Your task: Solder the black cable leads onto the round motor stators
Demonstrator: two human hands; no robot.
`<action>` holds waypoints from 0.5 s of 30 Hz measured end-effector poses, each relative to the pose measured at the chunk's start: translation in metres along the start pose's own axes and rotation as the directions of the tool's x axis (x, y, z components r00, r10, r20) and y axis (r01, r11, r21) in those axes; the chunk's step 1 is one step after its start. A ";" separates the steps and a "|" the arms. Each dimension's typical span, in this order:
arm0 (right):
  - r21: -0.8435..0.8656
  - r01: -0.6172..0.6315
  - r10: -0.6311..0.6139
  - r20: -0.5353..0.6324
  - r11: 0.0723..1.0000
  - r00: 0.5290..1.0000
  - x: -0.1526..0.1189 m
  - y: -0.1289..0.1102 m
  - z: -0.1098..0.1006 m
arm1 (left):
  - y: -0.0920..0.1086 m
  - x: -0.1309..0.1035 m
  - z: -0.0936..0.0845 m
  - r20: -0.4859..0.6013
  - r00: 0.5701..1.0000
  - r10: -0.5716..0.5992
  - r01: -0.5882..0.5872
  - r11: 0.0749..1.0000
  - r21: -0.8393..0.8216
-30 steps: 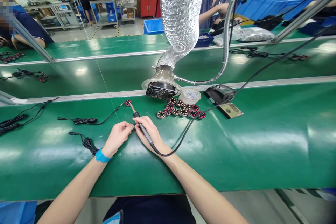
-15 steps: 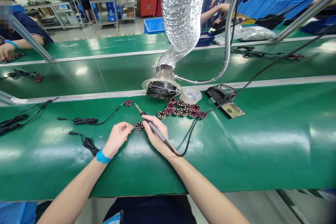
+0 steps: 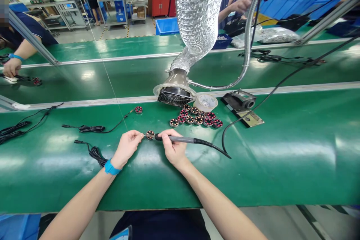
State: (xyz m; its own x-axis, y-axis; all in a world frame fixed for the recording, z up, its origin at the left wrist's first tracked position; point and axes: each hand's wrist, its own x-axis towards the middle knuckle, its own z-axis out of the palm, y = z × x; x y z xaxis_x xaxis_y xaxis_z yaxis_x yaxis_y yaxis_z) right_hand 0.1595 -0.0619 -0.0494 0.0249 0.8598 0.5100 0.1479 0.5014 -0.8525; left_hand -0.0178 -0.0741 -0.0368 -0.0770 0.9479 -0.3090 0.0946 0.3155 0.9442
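In the head view a small round motor stator [image 3: 150, 135] with copper windings lies on the green bench between my hands. My left hand [image 3: 129, 145], a blue band at its wrist, is closed in a pinch just left of it, on a thin wire that reaches the stator's edge. My right hand [image 3: 173, 148] is closed around a grey soldering iron [image 3: 182, 140], held nearly level. Its tip is over the stator; exact contact is too small to make out. A coiled black cable [image 3: 96, 153] lies beside my left wrist, partly hidden.
Several stators [image 3: 198, 120] cluster under the fume extractor [image 3: 174, 95], near a tape roll [image 3: 206, 102] and an iron stand [image 3: 244, 107]. Another stator [image 3: 138, 110] with cable [image 3: 91, 129] lies at the back left. The iron's cord [image 3: 270, 92] trails right. Co-workers occupy the opposite bench.
My right hand has turned the soldering iron from pointing up and away to nearly level, bringing its tip to the stator. My left hand stays in its pinch. A co-worker's hand at left has moved.
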 end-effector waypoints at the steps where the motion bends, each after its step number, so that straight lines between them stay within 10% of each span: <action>1: 0.000 -0.001 0.001 0.006 1.000 1.000 0.000 0.000 0.000 | 0.000 0.000 0.000 0.000 1.000 0.001 -0.001 1.000 0.003; 15: 0.001 -0.001 0.001 0.011 1.000 1.000 0.002 -0.001 0.000 | 0.002 -0.001 0.000 -0.003 1.000 -0.002 0.002 1.000 0.027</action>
State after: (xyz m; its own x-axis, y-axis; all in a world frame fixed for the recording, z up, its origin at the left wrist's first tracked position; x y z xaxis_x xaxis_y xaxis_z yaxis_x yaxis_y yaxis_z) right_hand 0.1591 -0.0607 -0.0479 0.0142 0.8612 0.5082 0.1465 0.5009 -0.8530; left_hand -0.0173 -0.0741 -0.0349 -0.0805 0.9473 -0.3100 0.1215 0.3180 0.9403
